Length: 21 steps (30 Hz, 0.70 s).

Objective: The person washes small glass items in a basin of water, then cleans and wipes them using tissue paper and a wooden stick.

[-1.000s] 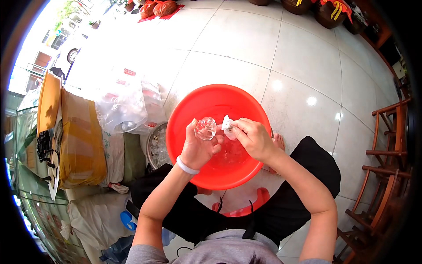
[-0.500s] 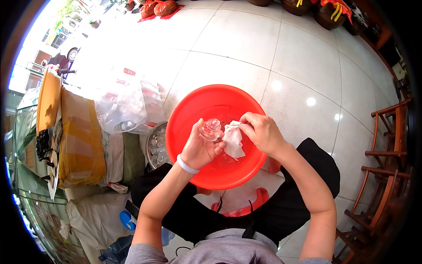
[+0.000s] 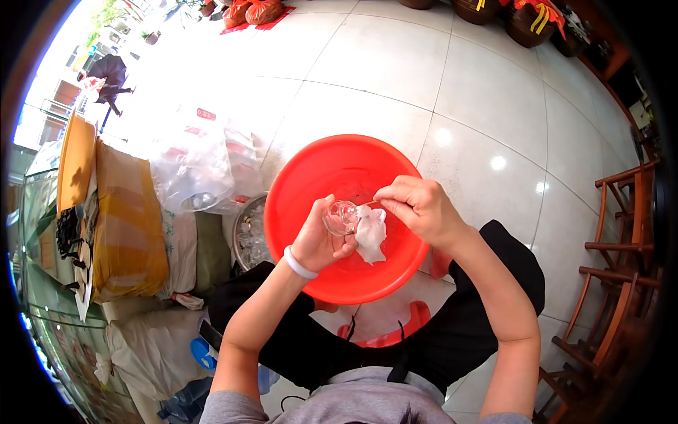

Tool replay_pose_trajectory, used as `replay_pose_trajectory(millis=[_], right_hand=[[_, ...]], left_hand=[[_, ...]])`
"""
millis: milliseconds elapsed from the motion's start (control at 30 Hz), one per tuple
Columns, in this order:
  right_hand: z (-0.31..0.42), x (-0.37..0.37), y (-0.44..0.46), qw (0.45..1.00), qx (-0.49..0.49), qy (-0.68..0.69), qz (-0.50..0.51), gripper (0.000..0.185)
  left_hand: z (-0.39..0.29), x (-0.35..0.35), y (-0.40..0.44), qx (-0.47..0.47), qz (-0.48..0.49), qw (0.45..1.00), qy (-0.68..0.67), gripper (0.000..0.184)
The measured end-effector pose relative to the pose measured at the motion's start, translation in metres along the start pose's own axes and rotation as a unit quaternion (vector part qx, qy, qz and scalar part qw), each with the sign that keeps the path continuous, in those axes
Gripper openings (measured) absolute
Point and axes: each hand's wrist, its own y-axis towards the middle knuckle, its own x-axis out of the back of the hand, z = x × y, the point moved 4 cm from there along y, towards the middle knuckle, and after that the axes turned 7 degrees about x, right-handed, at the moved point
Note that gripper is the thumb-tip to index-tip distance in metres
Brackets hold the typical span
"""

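My left hand (image 3: 316,237) is closed around a small clear glass vessel (image 3: 340,218) with rounded sides, tilted toward the right. My right hand (image 3: 420,212) pinches a thin, light-coloured stick (image 3: 371,203) between thumb and fingers. At the stick's tip, by the glass vessel's right end, hangs a white cloth or tissue (image 3: 371,237); whether part of it is inside the glass I cannot tell. Both hands are above a large red plastic basin (image 3: 300,177) that stands between my legs.
Left of the basin stands a metal bowl (image 3: 240,247) of clear glass pieces. Beyond it are plastic bags (image 3: 194,169) and a taped cardboard box (image 3: 131,226). Wooden chairs (image 3: 621,247) line the right side. Dark jars (image 3: 530,27) stand at the back. A person with a dark umbrella (image 3: 109,74) is outside.
My right hand has moved slightly left and down, bringing the stick's tip to the glass vessel. The glass has turned in my left hand, and the white cloth hangs a little lower.
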Motion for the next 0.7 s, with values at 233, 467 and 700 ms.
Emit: replay_pose_trajectory(millis=[233, 467, 700], right_hand=[[0.011, 0.015, 0.002, 0.996, -0.01, -0.089, -0.019, 0.007], [-0.012, 0.006, -0.009, 0.987, -0.025, -0.16, 0.019, 0.008], [-0.008, 0.011, -0.007, 0.992, -0.072, -0.107, 0.012, 0.012]], left_hand=[[0.0, -0.002, -0.001, 0.005, 0.028, 1.0, -0.009, 0.053], [-0.005, 0.007, -0.001, -0.053, 0.001, 0.997, -0.059, 0.052], [-0.011, 0.005, -0.006, -0.082, -0.038, 0.984, -0.151, 0.05]])
